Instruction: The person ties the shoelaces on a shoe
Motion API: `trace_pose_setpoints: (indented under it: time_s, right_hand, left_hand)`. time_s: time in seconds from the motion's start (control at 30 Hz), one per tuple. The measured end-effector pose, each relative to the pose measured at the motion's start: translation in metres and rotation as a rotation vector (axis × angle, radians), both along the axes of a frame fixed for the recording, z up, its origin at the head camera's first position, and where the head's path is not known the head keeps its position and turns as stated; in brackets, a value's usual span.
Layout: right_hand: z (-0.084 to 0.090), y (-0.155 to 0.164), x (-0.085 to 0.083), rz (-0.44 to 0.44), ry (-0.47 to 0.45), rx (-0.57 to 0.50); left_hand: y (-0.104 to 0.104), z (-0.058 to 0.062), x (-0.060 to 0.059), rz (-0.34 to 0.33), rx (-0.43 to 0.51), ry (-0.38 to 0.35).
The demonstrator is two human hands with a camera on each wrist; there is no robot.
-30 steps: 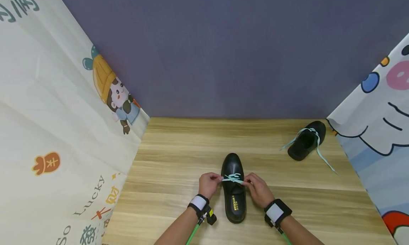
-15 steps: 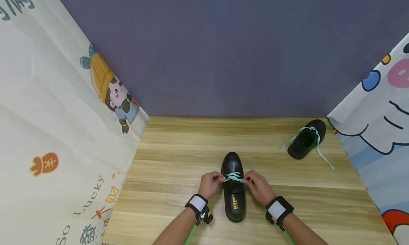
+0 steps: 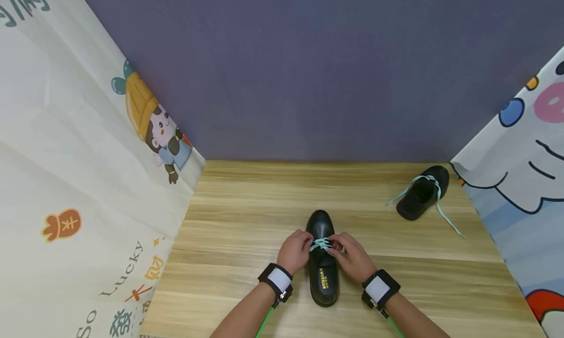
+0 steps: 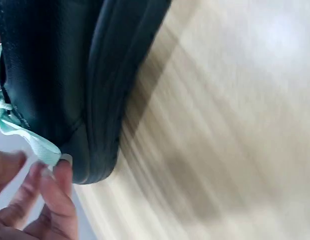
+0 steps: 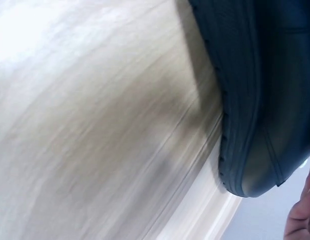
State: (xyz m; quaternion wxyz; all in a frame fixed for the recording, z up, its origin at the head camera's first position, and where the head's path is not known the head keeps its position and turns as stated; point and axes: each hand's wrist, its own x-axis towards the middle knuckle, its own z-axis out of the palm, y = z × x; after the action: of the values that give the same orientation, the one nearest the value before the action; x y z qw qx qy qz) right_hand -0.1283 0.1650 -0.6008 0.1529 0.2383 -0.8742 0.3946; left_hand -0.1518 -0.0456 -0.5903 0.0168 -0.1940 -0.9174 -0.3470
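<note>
A black leather shoe (image 3: 322,274) stands on the wooden table (image 3: 246,220), toe pointing away from me. Its mint-green lace (image 3: 320,243) crosses the top of the shoe. My left hand (image 3: 296,250) pinches the lace on the left side, and my right hand (image 3: 350,253) pinches it on the right; both hands meet over the shoe. In the left wrist view the fingers (image 4: 54,200) hold a flat strip of lace (image 4: 39,147) beside the shoe's sole (image 4: 102,125). The right wrist view shows the shoe's sole (image 5: 245,115) and only a sliver of the fingers (image 5: 302,215).
A second black shoe (image 3: 421,193) with loose mint laces trailing over the table lies at the far right. Printed cloth hangs on the left (image 3: 79,171) and right (image 3: 524,181); a purple wall (image 3: 308,73) closes the back.
Both hands have drawn closer together over the shoe, so the lace between them is shorter and bunched at the middle. The far shoe has not moved.
</note>
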Motion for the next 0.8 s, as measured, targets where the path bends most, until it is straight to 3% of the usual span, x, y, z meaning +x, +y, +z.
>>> trace_pose_setpoints:
  time_s: [0.23,0.43,0.57,0.8]
  right_hand:
    - [-0.002,-0.003,-0.002,0.021,0.050,-0.030]
    - [-0.002,-0.003,-0.001,-0.020,0.041,-0.036]
    - [-0.001,-0.001,0.001,-0.058,0.014,-0.021]
    - [-0.001,0.007,0.003,-0.064,0.070,-0.053]
  left_hand:
    - [0.002,-0.002,-0.004,-0.126,-0.264,0.278]
    - [0.004,-0.005,-0.003,-0.224,-0.499,0.552]
    - [0.006,-0.008,-0.002,-0.206,-0.519,0.622]
    - [0.007,-0.015,0.002,-0.084,-0.400,0.634]
